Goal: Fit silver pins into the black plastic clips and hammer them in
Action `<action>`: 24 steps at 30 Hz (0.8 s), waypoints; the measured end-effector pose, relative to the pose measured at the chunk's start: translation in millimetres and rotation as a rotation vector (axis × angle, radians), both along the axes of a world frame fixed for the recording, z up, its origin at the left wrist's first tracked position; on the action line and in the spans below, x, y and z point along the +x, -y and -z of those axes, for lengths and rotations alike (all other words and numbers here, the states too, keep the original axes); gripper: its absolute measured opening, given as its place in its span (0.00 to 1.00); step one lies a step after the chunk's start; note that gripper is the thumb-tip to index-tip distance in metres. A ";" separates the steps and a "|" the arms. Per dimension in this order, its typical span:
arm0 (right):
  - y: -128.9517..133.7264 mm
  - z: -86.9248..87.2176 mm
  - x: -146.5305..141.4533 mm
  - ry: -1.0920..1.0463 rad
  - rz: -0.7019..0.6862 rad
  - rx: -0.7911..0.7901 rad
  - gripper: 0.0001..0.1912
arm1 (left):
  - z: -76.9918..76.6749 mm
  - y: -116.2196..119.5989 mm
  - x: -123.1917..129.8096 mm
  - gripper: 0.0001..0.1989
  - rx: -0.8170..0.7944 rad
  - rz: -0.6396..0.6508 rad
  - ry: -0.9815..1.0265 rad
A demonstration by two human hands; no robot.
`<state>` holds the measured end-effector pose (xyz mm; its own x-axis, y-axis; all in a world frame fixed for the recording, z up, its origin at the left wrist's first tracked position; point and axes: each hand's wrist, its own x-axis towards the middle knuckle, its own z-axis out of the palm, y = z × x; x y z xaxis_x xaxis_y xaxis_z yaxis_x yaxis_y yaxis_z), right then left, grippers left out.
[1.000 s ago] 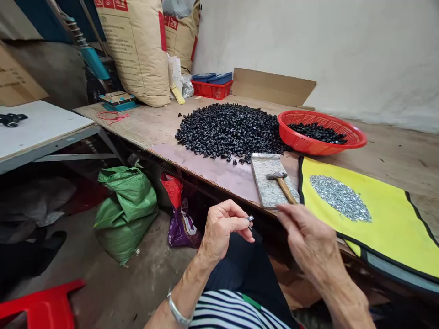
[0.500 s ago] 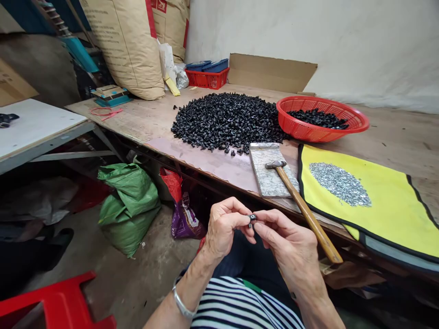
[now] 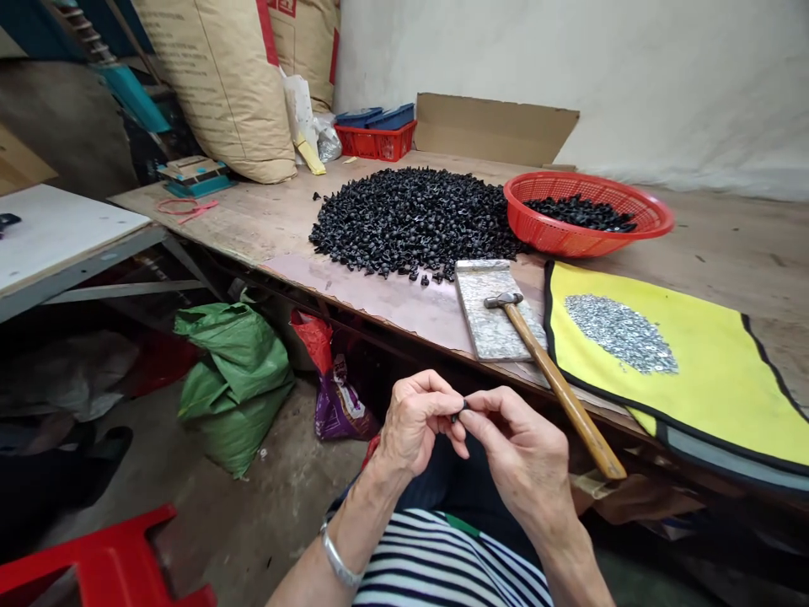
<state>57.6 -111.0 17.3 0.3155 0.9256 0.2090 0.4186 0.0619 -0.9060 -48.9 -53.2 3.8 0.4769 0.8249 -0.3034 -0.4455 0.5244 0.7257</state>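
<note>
Between the fingertips of my left hand [image 3: 410, 421] and my right hand [image 3: 522, 443] is a small black part [image 3: 460, 411], mostly covered by the fingers. Both hands pinch it in front of the table edge, above my lap. Beyond them a hammer [image 3: 559, 388] rests with its head on a grey stone slab [image 3: 475, 324], its wooden handle sticking out past the edge. Behind the slab lies a big heap of black parts [image 3: 410, 219]. Small silvery metal pieces [image 3: 623, 333] are piled on a yellow cloth [image 3: 714, 371] to the right.
A red basket [image 3: 587, 240] with black parts stands right of the heap. Farther back are large paper sacks [image 3: 221, 93], a red crate [image 3: 379, 145] and a cardboard sheet [image 3: 493, 131]. Below left are a green sack [image 3: 233, 379] and a red stool [image 3: 101, 561].
My hands have closed in on the black part, covering more of it; its ringed face no longer shows. The view has shifted slightly.
</note>
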 end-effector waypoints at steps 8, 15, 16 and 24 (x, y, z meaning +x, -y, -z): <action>-2.0 5.2 1.8 0.275 -0.044 0.169 0.09 | 8.9 -2.8 -1.2 0.07 -0.063 0.055 -0.043; 5.7 15.8 10.8 0.232 -0.095 0.066 0.08 | 16.5 2.8 0.5 0.06 -0.070 0.130 -0.049; 7.3 17.0 11.8 0.223 -0.110 0.047 0.07 | 18.4 4.0 0.1 0.06 -0.082 0.148 -0.046; 14.7 23.9 9.3 0.106 -0.160 -0.237 0.07 | 38.6 17.4 -8.1 0.06 -0.150 0.222 -0.032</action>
<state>66.9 -125.7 -6.6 0.1499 0.9887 0.0054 0.5134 -0.0732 -0.8550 -57.0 -70.7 -34.8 0.6291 0.6460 -0.4323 -0.2855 0.7094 0.6444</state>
